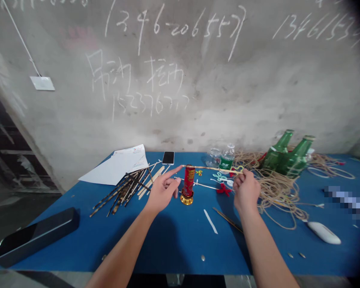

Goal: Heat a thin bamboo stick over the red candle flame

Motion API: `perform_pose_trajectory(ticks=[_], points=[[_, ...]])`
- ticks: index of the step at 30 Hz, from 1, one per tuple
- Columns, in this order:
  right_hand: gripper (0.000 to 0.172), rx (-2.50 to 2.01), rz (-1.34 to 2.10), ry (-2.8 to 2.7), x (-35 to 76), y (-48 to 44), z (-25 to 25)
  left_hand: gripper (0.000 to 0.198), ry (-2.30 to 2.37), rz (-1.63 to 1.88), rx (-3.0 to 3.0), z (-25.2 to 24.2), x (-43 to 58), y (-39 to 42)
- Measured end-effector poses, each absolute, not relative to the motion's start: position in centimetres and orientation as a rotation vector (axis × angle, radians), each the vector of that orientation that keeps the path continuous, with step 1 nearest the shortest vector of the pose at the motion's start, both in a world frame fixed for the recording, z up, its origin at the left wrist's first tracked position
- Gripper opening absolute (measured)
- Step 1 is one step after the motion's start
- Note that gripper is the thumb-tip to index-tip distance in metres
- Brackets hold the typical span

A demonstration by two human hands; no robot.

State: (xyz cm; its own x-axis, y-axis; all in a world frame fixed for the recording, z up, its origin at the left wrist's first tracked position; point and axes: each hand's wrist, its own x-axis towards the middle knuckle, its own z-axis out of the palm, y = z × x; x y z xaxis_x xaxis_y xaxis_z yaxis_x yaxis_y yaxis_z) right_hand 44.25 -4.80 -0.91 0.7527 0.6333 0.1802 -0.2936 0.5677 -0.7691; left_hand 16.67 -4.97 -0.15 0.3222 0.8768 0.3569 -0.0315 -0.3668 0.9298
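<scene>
My right hand (247,189) is closed in a pinch on the right end of a thin pale stick (213,169), where a small yellow loop shows by the fingers. The stick runs level across the top of a red cylinder (187,182) on a gold base. At its left end, the stretched index finger of my left hand (162,188) reaches the tip; the other fingers are loosely curled with nothing visible in them. Behind lie a yellow flower shape (199,173), a pale green one (220,177) and a red one (224,190) on a thin white stem.
Dark and pale sticks (129,188) lie left, by white papers (117,166) and a phone (168,157). Right are coiled twine (277,192), green bottles (301,156) and a white rounded object (324,233). A black box (37,236) sits front left. A white strip (210,221) lies in front.
</scene>
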Motion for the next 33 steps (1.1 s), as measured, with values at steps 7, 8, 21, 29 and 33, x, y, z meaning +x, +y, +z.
perform_pose_trajectory(ticks=[7, 8, 21, 29, 33], points=[[0.044, -0.8, 0.553, -0.5, 44.23, -4.72, -1.06, 0.064, 0.784, 1.219, 1.634, -0.15, 16.71, -4.93], [0.045, -0.803, 0.554, -0.5, 44.2, -4.73, -1.04, 0.064, 0.788, 1.227, 1.631, -0.18, 16.71, -4.89], [0.049, -0.836, 0.579, -0.539, 43.99, -4.72, -1.12, 0.059, 0.829, 1.317, 1.59, -0.42, 16.84, -4.66], [0.054, -0.873, 0.659, -0.634, 43.77, -5.12, -1.21, 0.056, 0.836, 1.451, 1.599, -0.81, 16.54, -4.47], [0.057, -0.899, 0.658, -0.648, 43.8, -5.12, -1.31, 0.055, 0.813, 1.479, 1.571, -0.65, 16.47, -4.54]])
